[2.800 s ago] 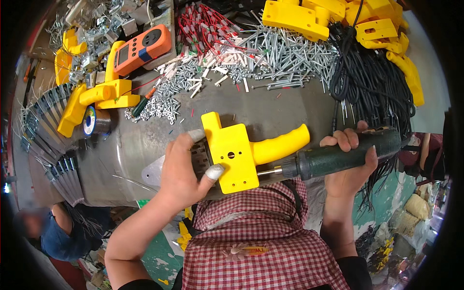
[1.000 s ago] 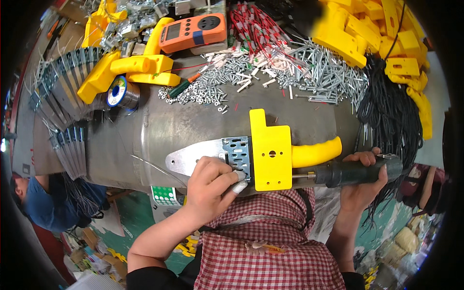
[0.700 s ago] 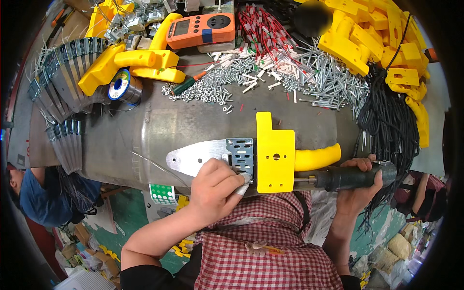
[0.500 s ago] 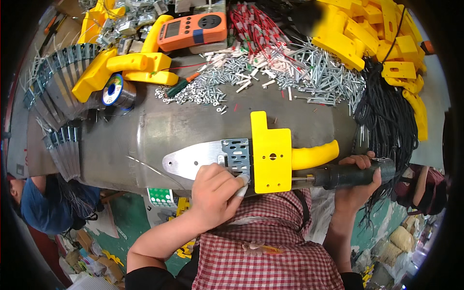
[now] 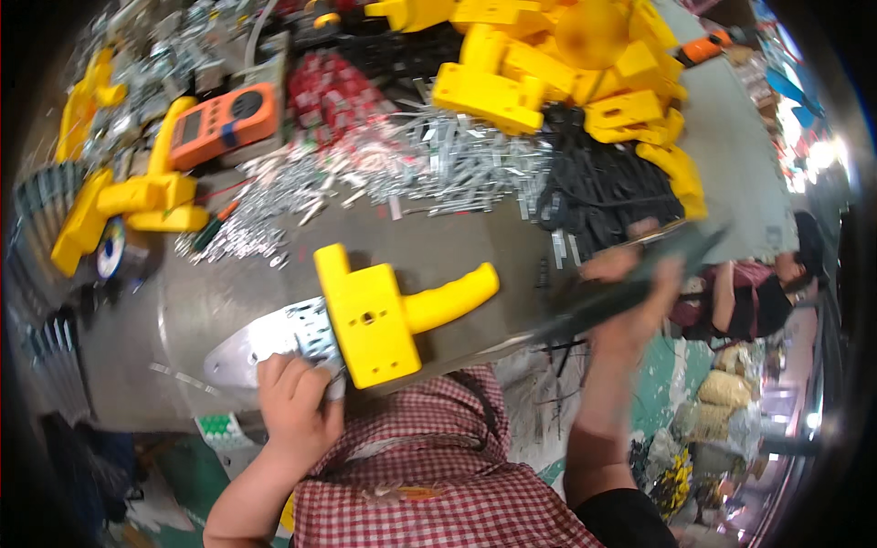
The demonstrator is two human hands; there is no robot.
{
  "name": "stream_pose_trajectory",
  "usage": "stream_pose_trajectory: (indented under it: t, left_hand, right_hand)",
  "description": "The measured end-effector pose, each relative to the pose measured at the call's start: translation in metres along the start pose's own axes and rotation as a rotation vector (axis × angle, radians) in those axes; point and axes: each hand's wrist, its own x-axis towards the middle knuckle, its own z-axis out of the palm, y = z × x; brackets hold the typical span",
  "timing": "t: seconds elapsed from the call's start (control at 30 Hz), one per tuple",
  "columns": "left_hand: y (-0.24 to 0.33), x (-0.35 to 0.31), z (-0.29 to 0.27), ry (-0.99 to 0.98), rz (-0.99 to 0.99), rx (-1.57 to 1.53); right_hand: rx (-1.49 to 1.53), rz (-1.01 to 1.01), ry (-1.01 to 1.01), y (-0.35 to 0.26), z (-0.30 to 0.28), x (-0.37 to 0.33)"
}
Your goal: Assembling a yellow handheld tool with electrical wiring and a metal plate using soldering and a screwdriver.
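A yellow plastic housing (image 5: 373, 329) with a curved handle lies near the table's front edge. Joined to its left side are a perforated metal bracket (image 5: 313, 331) and a pointed silver plate (image 5: 239, 354). My left hand (image 5: 297, 402) is closed at the bracket's near edge, with something white around the thumb. Out to the right, my right hand (image 5: 644, 306) grips a dark electric screwdriver (image 5: 594, 301), both smeared by motion. The screwdriver's tip points left, apart from the housing.
Heaps of screws (image 5: 475, 164), red wires (image 5: 329, 96) and yellow housings (image 5: 539, 68) cover the table's far side. Black cables (image 5: 607, 187) lie at right. An orange meter (image 5: 225, 126) and a solder spool (image 5: 110, 248) stand at left. Another person (image 5: 754, 297) is at far right.
My right hand has drawn the screwdriver away from the housing, to the right and tilted up. My left hand stays at the bracket. The whole view has swung right.
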Motion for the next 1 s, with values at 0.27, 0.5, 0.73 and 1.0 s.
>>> stream_pose_trajectory:
  t: [0.27,0.5,0.73,1.0]
  left_hand:
    - [-0.014,-0.047,-0.031,0.427,-0.334,-0.368]
    - [-0.031,-0.133,-0.054,0.651,-1.050,-0.610]
    - [-0.031,-0.125,-0.069,0.398,-1.179,-1.062]
    - [-0.026,-0.125,-0.074,0.332,-1.160,-0.859]
  right_hand:
    - [-1.992,-0.860,0.107,-0.098,-0.100,0.179]
    - [-1.543,-0.279,-0.506,0.063,0.096,0.002]
    - [-1.127,-0.367,-1.455,0.207,0.164,-0.119]
    - [-1.193,-0.392,-1.461,0.217,0.174,-0.129]
